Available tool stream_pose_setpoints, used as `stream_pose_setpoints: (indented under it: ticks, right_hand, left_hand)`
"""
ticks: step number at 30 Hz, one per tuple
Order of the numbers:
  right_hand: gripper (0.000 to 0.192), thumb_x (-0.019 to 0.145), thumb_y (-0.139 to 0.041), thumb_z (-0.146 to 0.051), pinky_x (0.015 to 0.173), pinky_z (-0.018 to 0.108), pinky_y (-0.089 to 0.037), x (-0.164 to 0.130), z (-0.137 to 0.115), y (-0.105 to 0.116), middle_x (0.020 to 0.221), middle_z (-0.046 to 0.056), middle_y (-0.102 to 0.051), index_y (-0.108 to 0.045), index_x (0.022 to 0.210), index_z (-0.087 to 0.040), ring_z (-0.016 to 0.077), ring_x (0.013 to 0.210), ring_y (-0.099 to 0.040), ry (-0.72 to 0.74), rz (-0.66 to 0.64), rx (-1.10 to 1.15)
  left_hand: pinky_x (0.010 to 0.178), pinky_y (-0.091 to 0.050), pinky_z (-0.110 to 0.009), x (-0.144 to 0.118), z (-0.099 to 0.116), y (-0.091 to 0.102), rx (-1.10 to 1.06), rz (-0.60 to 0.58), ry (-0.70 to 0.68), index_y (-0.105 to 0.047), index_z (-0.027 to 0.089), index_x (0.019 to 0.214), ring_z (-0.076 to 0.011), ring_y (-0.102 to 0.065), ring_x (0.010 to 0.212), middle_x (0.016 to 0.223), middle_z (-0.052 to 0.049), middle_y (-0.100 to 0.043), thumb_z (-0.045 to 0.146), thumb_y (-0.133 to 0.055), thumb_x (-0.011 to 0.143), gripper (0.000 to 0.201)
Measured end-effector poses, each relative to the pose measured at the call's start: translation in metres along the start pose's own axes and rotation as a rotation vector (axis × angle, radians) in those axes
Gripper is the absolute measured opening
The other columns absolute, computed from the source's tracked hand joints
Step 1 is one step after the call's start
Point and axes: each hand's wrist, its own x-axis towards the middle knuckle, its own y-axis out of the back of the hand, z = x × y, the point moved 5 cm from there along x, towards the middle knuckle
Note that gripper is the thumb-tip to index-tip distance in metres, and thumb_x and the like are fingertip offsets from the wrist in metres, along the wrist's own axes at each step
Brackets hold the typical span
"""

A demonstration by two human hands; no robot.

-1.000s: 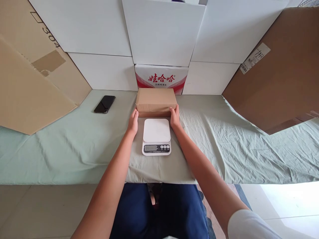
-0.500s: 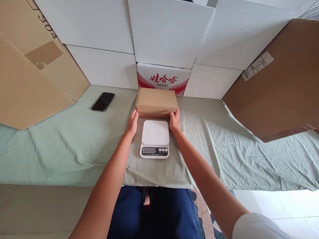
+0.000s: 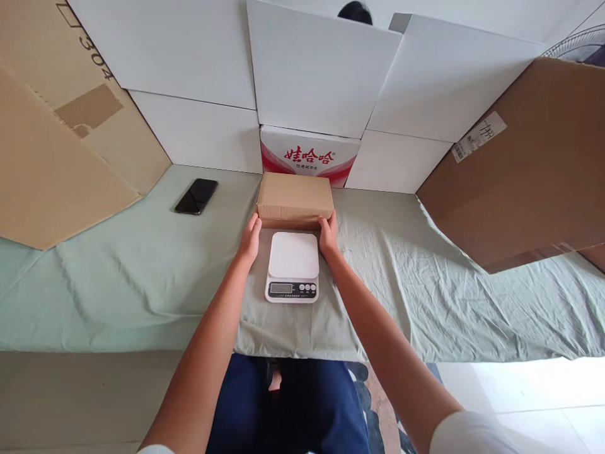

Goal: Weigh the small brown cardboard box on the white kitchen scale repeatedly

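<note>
A closed brown cardboard box (image 3: 295, 194) lies on the cloth behind a white kitchen scale (image 3: 293, 265). My left hand (image 3: 250, 238) presses against the box's left side, thumb near its front corner. At the opposite end, my right hand (image 3: 328, 233) grips the right side, with the thumb on the front face. Fingers of both hands are partly hidden beside the box. Nothing rests on the scale's platform, and its display shows no readable digits.
A black smartphone (image 3: 196, 196) lies to the left on the green cloth (image 3: 142, 277). White panels (image 3: 321, 69) and a red-and-white carton (image 3: 309, 154) stand behind. Large cardboard sheets rise at left (image 3: 70, 157) and right (image 3: 520, 170). The top of a person's head (image 3: 355, 11) shows above the panels.
The camera view has tilted and shifted slightly, and the dark top of a head shows more above the panels. Both hands stay on the box, which keeps its place behind the scale.
</note>
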Motion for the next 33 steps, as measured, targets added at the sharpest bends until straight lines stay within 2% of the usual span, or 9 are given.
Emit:
stream_pose_setpoints:
  ticks: [4, 9, 17, 26, 30, 33]
  right_hand:
    - [0.049, 0.088, -0.053, -0.035, 0.122, 0.051, -0.042, 0.0, 0.004, 0.0, 0.137, 0.006, -0.063, -0.052, 0.137, -0.029, 0.0274, 0.134, -0.053, -0.007, 0.005, 0.004]
    - [0.046, 0.088, -0.055, -0.035, 0.124, 0.052, -0.039, -0.002, 0.002, 0.0, 0.133, 0.006, -0.065, -0.056, 0.133, -0.028, 0.0282, 0.138, -0.05, -0.004, 0.032, -0.014]
    - [0.057, 0.084, -0.056, -0.032, 0.124, 0.049, -0.039, 0.001, -0.007, -0.003, 0.149, 0.006, -0.058, -0.051, 0.141, -0.028, 0.0271, 0.137, -0.053, 0.036, -0.02, 0.042]
    - [0.061, 0.083, -0.057, -0.033, 0.123, 0.048, -0.038, -0.004, -0.013, -0.004, 0.145, 0.006, -0.062, -0.051, 0.143, -0.028, 0.0264, 0.135, -0.053, 0.007, -0.031, 0.046]
    - [0.068, 0.082, -0.056, -0.034, 0.124, 0.048, -0.038, -0.006, -0.019, -0.004, 0.148, 0.006, -0.061, -0.045, 0.149, -0.027, 0.0267, 0.14, -0.05, -0.005, -0.03, 0.036]
    - [0.065, 0.083, -0.056, -0.034, 0.124, 0.047, -0.038, -0.008, -0.023, -0.004, 0.147, 0.007, -0.063, -0.047, 0.147, -0.026, 0.0266, 0.141, -0.05, -0.009, -0.032, 0.023]
  left_hand:
    - [0.131, -0.029, -0.045, -0.003, 0.002, 0.0, -0.047, -0.038, 0.034, -0.049, 0.025, 0.154, -0.0255, -0.039, 0.157, 0.164, -0.007, -0.05, 0.067, -0.041, 0.101, 0.069]
    - [0.13, -0.032, -0.047, -0.006, 0.003, 0.001, -0.004, -0.032, 0.022, -0.052, 0.024, 0.151, -0.0271, -0.043, 0.155, 0.159, -0.009, -0.054, 0.067, -0.042, 0.1, 0.067]
    - [0.13, -0.032, -0.044, -0.004, 0.012, -0.003, 0.083, -0.009, 0.005, -0.053, 0.024, 0.149, -0.0263, -0.044, 0.153, 0.156, -0.01, -0.057, 0.073, -0.035, 0.099, 0.072]
    - [0.131, -0.026, -0.046, -0.006, 0.027, -0.004, 0.14, -0.004, 0.05, -0.052, 0.025, 0.15, -0.0284, -0.041, 0.155, 0.16, -0.01, -0.053, 0.07, -0.037, 0.1, 0.07]
    - [0.132, -0.024, -0.046, -0.006, 0.028, -0.004, 0.16, -0.014, 0.069, -0.051, 0.023, 0.151, -0.0306, -0.041, 0.155, 0.16, -0.013, -0.053, 0.073, -0.038, 0.097, 0.074]
    - [0.132, -0.024, -0.047, -0.007, 0.027, -0.004, 0.168, -0.016, 0.076, -0.051, 0.024, 0.151, -0.0304, -0.043, 0.154, 0.16, -0.012, -0.053, 0.072, -0.037, 0.098, 0.072]
